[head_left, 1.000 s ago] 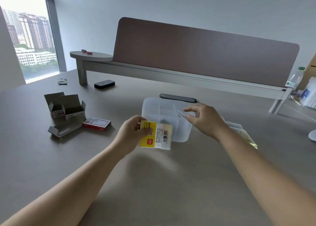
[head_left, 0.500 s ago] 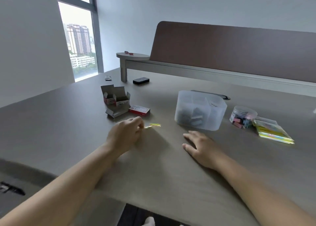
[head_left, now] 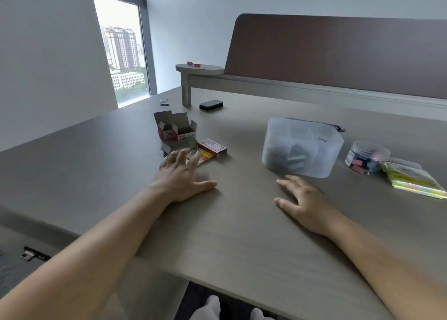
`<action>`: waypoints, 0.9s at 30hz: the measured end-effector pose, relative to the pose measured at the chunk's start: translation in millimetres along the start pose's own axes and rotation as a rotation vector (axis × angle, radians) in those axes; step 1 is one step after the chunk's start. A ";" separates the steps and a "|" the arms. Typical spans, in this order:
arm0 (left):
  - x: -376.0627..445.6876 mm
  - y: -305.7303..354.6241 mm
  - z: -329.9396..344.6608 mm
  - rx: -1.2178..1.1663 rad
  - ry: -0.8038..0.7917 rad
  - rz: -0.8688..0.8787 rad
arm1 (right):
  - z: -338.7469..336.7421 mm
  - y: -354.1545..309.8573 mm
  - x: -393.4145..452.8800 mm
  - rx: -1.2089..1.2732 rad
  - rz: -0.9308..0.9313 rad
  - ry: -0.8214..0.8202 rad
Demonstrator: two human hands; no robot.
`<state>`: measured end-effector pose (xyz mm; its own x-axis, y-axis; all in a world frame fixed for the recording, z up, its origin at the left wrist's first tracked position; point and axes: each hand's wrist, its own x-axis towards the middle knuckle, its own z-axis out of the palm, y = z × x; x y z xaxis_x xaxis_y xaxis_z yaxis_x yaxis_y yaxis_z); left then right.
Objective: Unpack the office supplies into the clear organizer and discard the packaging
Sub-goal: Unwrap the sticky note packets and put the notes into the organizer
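Note:
The clear organizer (head_left: 304,148) stands on the table right of centre, with grey items in its compartments. My left hand (head_left: 181,177) lies flat with spread fingers, its fingertips over a yellow-labelled clear wrapper (head_left: 202,156). That wrapper rests against a closed red and white box (head_left: 212,147). Behind them stand opened, empty-looking cardboard boxes (head_left: 175,128). My right hand (head_left: 302,202) rests palm down in front of the organizer, holding nothing. A round clear tub of coloured clips (head_left: 366,157) and a pack of sticky notes (head_left: 413,180) lie right of the organizer.
A flat black device (head_left: 211,105) and a small foil packet (head_left: 164,102) lie near the leg of a raised shelf (head_left: 199,69). A brown divider panel (head_left: 338,53) closes off the back of the table. The table's near edge (head_left: 217,281) runs diagonally below my arms.
My left hand carried the yellow wrapper leftward from the organizer, set it down by the red box and opened. My right hand left the organizer and settled flat on the table.

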<state>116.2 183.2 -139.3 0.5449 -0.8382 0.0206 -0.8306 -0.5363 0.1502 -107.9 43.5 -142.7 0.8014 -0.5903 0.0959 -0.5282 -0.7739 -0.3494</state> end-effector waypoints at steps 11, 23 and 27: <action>0.2 127.1 17.3 -0.024 -0.003 0.500 | -47.2 95.5 -40.7 0.000 0.310 0.216; 22.7 188.0 34.8 -0.054 -0.017 0.605 | -87.3 192.3 -32.6 -0.196 0.533 0.286; 21.7 190.7 35.6 -0.072 -0.001 0.594 | -85.3 188.6 -33.6 -0.231 0.537 0.351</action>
<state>-34.5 59.2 -145.3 -0.0109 -0.9927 0.1203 -0.9831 0.0326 0.1802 -258.4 -102.1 -132.3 0.2937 -0.9154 0.2753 -0.9047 -0.3591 -0.2290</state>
